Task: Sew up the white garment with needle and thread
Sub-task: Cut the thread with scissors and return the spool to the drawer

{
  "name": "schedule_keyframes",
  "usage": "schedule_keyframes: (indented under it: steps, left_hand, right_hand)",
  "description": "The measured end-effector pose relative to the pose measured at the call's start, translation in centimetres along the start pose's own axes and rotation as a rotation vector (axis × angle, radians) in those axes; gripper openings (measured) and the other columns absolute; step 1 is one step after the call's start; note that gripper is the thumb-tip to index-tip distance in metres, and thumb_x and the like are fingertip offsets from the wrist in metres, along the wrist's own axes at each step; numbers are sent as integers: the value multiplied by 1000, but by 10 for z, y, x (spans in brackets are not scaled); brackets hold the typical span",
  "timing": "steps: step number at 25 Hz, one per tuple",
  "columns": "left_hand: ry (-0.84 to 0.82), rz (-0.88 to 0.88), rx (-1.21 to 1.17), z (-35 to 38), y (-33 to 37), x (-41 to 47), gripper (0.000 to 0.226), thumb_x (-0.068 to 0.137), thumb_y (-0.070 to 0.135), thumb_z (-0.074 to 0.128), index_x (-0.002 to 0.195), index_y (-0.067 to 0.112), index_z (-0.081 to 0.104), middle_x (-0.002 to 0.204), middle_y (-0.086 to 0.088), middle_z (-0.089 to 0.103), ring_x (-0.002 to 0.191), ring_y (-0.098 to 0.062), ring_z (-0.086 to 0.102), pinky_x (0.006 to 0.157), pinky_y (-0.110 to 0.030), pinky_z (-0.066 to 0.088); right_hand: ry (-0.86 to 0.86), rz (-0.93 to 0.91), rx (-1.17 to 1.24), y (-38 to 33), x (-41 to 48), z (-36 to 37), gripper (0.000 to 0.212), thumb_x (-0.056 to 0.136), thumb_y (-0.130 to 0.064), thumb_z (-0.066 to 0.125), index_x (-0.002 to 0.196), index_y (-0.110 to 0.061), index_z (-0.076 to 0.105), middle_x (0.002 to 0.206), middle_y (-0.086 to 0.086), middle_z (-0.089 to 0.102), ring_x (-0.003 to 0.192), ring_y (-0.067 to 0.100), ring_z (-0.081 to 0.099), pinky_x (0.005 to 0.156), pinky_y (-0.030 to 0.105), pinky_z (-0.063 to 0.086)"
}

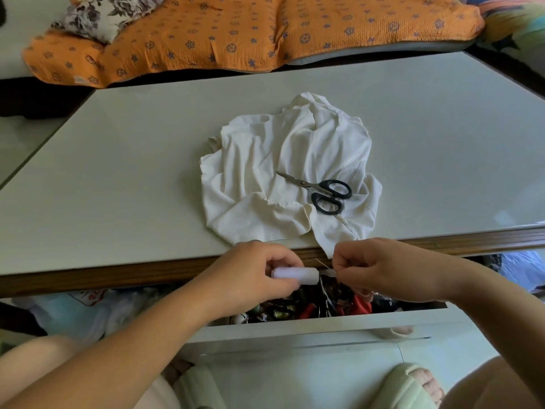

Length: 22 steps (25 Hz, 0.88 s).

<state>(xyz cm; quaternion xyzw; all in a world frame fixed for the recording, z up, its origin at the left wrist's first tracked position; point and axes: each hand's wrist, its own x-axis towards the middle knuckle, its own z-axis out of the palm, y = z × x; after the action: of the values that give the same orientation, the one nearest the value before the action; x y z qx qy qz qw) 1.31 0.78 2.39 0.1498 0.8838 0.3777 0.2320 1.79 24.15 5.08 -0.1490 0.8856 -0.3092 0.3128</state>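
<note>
Head view: a pale table fills the middle of the frame. Below its front edge, left of centre, the left hand curls round a white thread spool, gripping it sideways. The white garment lies crumpled at mid-frame on the table, one corner hanging over the edge. Black-handled scissors rest closed on its right part. Just right of the spool, a fine sliver, needle or thread I cannot tell, is pinched by the right hand, above an open, cluttered drawer.
</note>
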Motion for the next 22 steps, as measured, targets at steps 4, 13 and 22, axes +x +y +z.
schedule_keyframes:
  steps: [4,13,22]
  left_hand:
    - [34,30,-13,-13,0,6,20,86,32,71,101,44,70,96,24,69,90,0,64,87,-28,54]
    - [-13,79,-92,-15,-4,9,24,92,25,66,108,42,67,102,19,67,99,1,61,92,-25,49]
    - [-44,97,-117,-16,-6,9,28,93,20,64,107,45,65,103,18,64,98,-3,62,87,-27,52]
  right_hand:
    - [-62,-29,71,-4,0,-3,19,98,-21,49,79,-19,51,66,-7,62,57,1,51,59,18,40]
    - [-103,-88,109,-7,1,-5,22,96,-18,48,75,-21,49,67,-1,65,63,19,49,65,39,42]
    - [-121,-65,84,-11,1,-6,22,96,-14,48,74,-18,47,64,-2,62,62,13,50,65,33,42]
